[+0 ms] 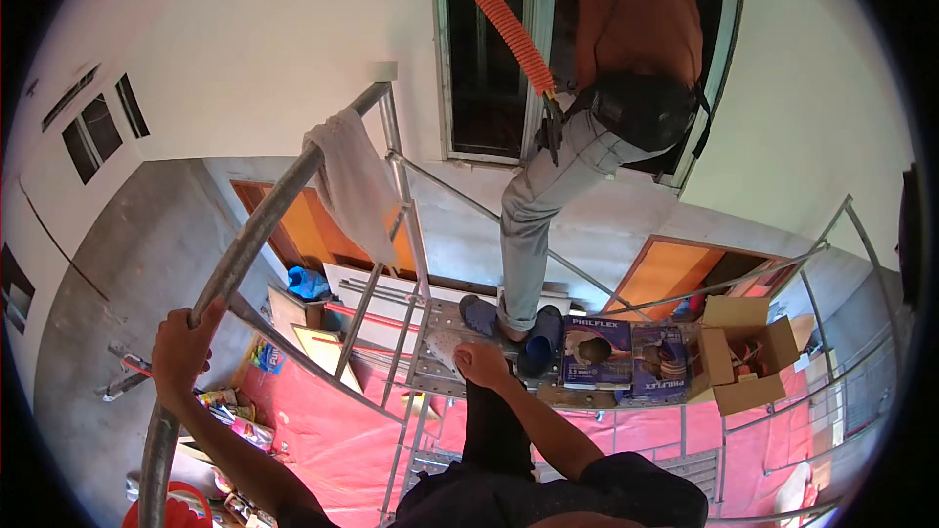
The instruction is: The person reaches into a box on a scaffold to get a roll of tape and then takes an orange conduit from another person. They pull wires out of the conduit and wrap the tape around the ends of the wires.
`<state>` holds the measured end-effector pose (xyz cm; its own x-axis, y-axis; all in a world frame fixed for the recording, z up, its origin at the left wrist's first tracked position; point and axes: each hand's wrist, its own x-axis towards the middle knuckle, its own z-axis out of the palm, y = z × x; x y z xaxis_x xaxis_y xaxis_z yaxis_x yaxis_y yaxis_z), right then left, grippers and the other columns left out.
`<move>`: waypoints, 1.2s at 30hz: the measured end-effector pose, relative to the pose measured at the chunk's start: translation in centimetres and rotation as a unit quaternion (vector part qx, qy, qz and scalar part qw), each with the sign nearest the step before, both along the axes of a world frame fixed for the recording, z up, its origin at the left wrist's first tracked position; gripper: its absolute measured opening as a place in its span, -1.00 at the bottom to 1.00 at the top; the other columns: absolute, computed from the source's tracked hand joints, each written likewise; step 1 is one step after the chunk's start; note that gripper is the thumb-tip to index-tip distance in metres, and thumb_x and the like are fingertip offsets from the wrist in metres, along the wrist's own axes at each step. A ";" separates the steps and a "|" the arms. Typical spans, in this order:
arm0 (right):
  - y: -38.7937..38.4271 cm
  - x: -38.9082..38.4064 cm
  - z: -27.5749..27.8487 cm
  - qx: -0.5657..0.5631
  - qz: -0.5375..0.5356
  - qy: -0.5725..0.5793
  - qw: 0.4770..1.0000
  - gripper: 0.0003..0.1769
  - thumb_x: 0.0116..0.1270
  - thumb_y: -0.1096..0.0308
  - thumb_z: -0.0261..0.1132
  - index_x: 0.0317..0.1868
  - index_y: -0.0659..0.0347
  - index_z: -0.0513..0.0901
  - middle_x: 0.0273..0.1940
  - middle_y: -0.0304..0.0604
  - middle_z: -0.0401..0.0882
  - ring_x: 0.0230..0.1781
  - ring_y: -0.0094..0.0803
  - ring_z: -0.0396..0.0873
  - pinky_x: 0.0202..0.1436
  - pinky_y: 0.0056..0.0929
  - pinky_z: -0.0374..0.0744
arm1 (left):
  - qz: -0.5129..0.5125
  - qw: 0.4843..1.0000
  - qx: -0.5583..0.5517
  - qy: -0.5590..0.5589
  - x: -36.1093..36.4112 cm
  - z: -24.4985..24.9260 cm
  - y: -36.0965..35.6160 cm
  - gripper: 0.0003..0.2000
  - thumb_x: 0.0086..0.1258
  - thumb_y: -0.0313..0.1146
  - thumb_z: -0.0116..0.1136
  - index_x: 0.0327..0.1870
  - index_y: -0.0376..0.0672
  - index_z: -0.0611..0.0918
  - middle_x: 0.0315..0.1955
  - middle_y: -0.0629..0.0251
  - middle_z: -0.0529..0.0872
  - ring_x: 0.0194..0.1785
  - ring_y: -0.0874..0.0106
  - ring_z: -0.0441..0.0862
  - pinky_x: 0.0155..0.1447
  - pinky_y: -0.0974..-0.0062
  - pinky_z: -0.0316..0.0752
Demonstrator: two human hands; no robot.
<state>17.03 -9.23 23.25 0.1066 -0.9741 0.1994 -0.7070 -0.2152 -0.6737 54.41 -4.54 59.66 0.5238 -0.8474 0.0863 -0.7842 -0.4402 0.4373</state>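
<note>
At the bottom of the frame, the wearer's dark shirt (548,499) and black trouser leg (494,435) are nearest. The right hand (482,365), just below centre, is loosely curled at the top of that leg, over the near edge of the perforated scaffold platform (440,318); whether it has hold of anything cannot be told. At the left, the left hand (183,357) is wrapped around a thick metal scaffold pipe (254,225), which slants from the lower left up to the upper centre. A pale cloth (354,186) is draped over the pipe's upper stretch. A red bucket (181,510) sits at the lower left.

On the platform, right of the right hand, lie two dark blue slip-on shoes (541,340), then two Philflex boxes (599,350) side by side, and an open cardboard box (748,357) at centre right. Another person's leg in grey jeans (533,215) stands between the shoes, that person's upper body leaning into a window opening in the upper centre. Orange corrugated conduit (499,20) hangs diagonally beside them.

Far below, pinkish-red floor covering (323,420) spreads across the lower frame, with orange doors (665,274) in the grey wall beyond.
</note>
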 end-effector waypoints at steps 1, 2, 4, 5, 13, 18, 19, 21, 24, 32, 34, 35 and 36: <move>-0.1 0.0 -0.2 0.007 0.002 0.001 1.000 -0.77 0.24 0.17 0.29 -0.20 0.10 0.69 -0.37 -0.13 0.70 -0.31 -0.11 0.68 -0.20 -0.13 0.62 | 0.002 1.000 -0.008 -0.002 -0.2 0.0 0.0 -0.30 0.20 0.33 0.19 -0.35 -0.35 0.58 -0.72 0.26 0.54 -0.72 0.46 0.53 -0.61 0.46 0.44; -0.1 -0.1 -0.5 0.016 0.004 0.002 1.000 -0.77 0.24 0.17 0.29 -0.20 0.10 0.69 -0.38 -0.13 0.70 -0.31 -0.11 0.68 -0.20 -0.13 0.62 | 0.004 1.000 -0.014 -0.004 -0.3 0.1 0.1 -0.31 0.20 0.33 0.19 -0.38 -0.34 0.57 -0.72 0.26 0.54 -0.72 0.46 0.53 -0.61 0.45 0.45; -0.1 -0.1 -0.9 0.011 -0.002 0.000 1.000 -0.77 0.23 0.17 0.30 -0.20 0.09 0.69 -0.38 -0.13 0.70 -0.31 -0.11 0.68 -0.20 -0.13 0.62 | 0.003 1.000 -0.021 -0.004 -0.5 0.1 0.2 -0.32 0.21 0.33 0.18 -0.42 -0.34 0.57 -0.72 0.26 0.55 -0.72 0.46 0.53 -0.60 0.44 0.45; -0.1 0.0 -1.0 0.009 -0.005 -0.001 1.000 -0.77 0.23 0.17 0.31 -0.20 0.09 0.70 -0.39 -0.13 0.70 -0.31 -0.12 0.68 -0.20 -0.14 0.62 | 0.001 1.000 -0.023 -0.002 -0.5 0.1 0.2 -0.32 0.21 0.32 0.18 -0.43 -0.33 0.56 -0.73 0.25 0.55 -0.72 0.46 0.54 -0.60 0.44 0.45; 0.3 0.1 0.2 0.033 -0.006 0.014 0.999 -0.76 0.22 0.15 0.32 -0.19 0.08 0.70 -0.33 -0.14 0.72 -0.28 -0.16 0.70 -0.20 -0.19 0.64 | -0.008 1.000 -0.008 -0.006 -0.4 0.3 0.2 -0.33 0.22 0.32 0.16 -0.40 -0.33 0.58 -0.73 0.25 0.55 -0.71 0.45 0.56 -0.57 0.43 0.47; 0.4 0.1 0.6 0.035 -0.009 0.031 0.999 -0.76 0.22 0.15 0.32 -0.18 0.07 0.70 -0.33 -0.15 0.73 -0.29 -0.15 0.70 -0.19 -0.19 0.64 | 0.001 1.000 -0.018 -0.019 -0.6 0.2 0.3 -0.31 0.22 0.33 0.15 -0.35 -0.35 0.59 -0.71 0.23 0.57 -0.70 0.45 0.56 -0.55 0.41 0.48; 0.3 0.1 0.6 0.035 -0.007 0.033 0.999 -0.76 0.22 0.15 0.32 -0.18 0.07 0.70 -0.33 -0.15 0.73 -0.29 -0.15 0.70 -0.19 -0.18 0.64 | 0.000 1.000 -0.011 -0.015 -0.5 0.3 0.3 -0.31 0.23 0.32 0.15 -0.33 -0.35 0.60 -0.71 0.23 0.56 -0.70 0.45 0.56 -0.55 0.41 0.48; 0.4 0.1 0.6 0.031 -0.005 0.034 0.999 -0.76 0.23 0.15 0.32 -0.18 0.08 0.70 -0.33 -0.16 0.73 -0.29 -0.14 0.70 -0.18 -0.17 0.64 | -0.003 1.000 0.005 -0.008 -0.2 0.3 0.1 -0.31 0.23 0.32 0.15 -0.29 -0.37 0.60 -0.70 0.23 0.56 -0.70 0.45 0.56 -0.56 0.42 0.47; 0.5 0.2 0.5 0.014 -0.004 0.033 0.999 -0.76 0.23 0.15 0.31 -0.19 0.08 0.70 -0.33 -0.16 0.73 -0.28 -0.14 0.70 -0.18 -0.16 0.63 | -0.010 1.000 -0.022 -0.005 0.4 -0.5 0.0 -0.30 0.22 0.32 0.16 -0.25 -0.38 0.60 -0.69 0.23 0.56 -0.71 0.46 0.55 -0.56 0.44 0.47; 0.3 0.2 -0.4 0.011 -0.001 -0.022 1.000 -0.79 0.25 0.13 0.26 -0.23 0.01 0.72 -0.42 -0.15 0.70 -0.29 -0.08 0.69 -0.13 -0.06 0.62 | -0.002 1.000 -0.022 0.007 0.0 -0.2 0.2 -0.29 0.21 0.30 0.19 -0.21 -0.40 0.61 -0.68 0.22 0.57 -0.71 0.46 0.54 -0.58 0.45 0.46; 0.4 0.1 -0.4 0.008 -0.003 -0.011 1.000 -0.79 0.25 0.14 0.26 -0.24 0.03 0.71 -0.42 -0.15 0.69 -0.32 -0.09 0.69 -0.15 -0.11 0.63 | 0.002 1.000 -0.018 0.004 -0.2 0.0 0.1 -0.29 0.21 0.30 0.19 -0.21 -0.40 0.61 -0.68 0.22 0.57 -0.72 0.46 0.55 -0.57 0.45 0.46; 0.4 0.1 -0.3 0.007 -0.004 -0.005 1.000 -0.79 0.25 0.15 0.26 -0.24 0.03 0.71 -0.43 -0.15 0.69 -0.33 -0.09 0.69 -0.16 -0.13 0.63 | 0.003 1.000 -0.011 0.002 -0.3 0.1 0.1 -0.29 0.21 0.30 0.19 -0.22 -0.40 0.61 -0.68 0.22 0.57 -0.71 0.45 0.55 -0.57 0.44 0.46; 0.4 0.1 -0.5 0.001 -0.004 -0.010 1.000 -0.79 0.25 0.15 0.26 -0.24 0.04 0.71 -0.43 -0.15 0.69 -0.33 -0.09 0.68 -0.16 -0.12 0.63 | 0.004 1.000 -0.003 0.000 -0.3 0.2 0.1 -0.29 0.21 0.31 0.19 -0.23 -0.39 0.61 -0.68 0.22 0.57 -0.71 0.45 0.55 -0.56 0.44 0.47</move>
<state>17.10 -8.81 22.76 0.0946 -0.9754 0.1991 -0.6946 -0.2079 -0.6887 54.11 -4.42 59.85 0.5313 -0.8421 0.0923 -0.7805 -0.4442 0.4400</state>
